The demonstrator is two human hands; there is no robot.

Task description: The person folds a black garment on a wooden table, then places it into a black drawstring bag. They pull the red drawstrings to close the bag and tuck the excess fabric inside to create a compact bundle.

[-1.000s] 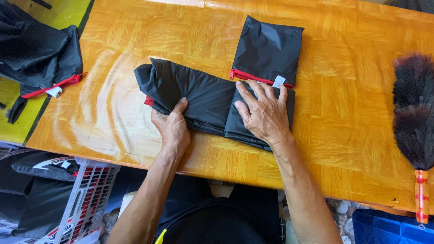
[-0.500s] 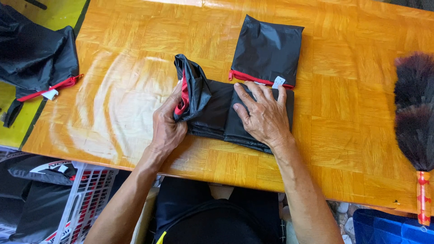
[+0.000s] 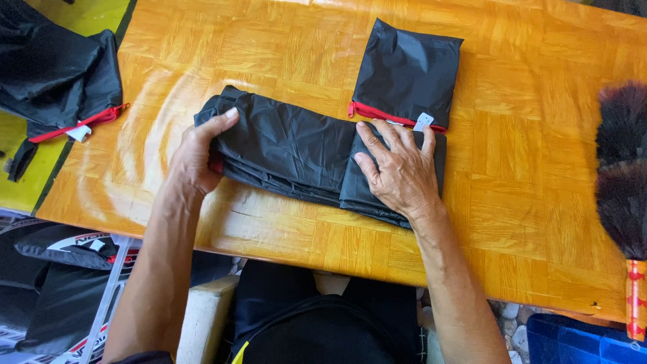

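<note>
A black folded garment (image 3: 290, 145) with red trim lies across the orange wooden table (image 3: 526, 175). Its upper part, a black flap (image 3: 408, 74) edged by a red zip with a small white tag, points away from me. My left hand (image 3: 199, 155) grips the garment's left end, thumb over the top fold. My right hand (image 3: 397, 168) lies flat, fingers spread, pressing the garment's right end just below the red zip.
A second black garment (image 3: 57, 77) with red trim hangs over the table's far left edge. A dark feather duster (image 3: 623, 168) with an orange-red handle lies at the right edge. Black bags and a white crate (image 3: 67, 296) sit below left; a blue bin (image 3: 586, 340) below right.
My left hand lifted the garment's left end and folded it toward the right, and has now laid it back out to the left. The right hand stayed pressed in place.
</note>
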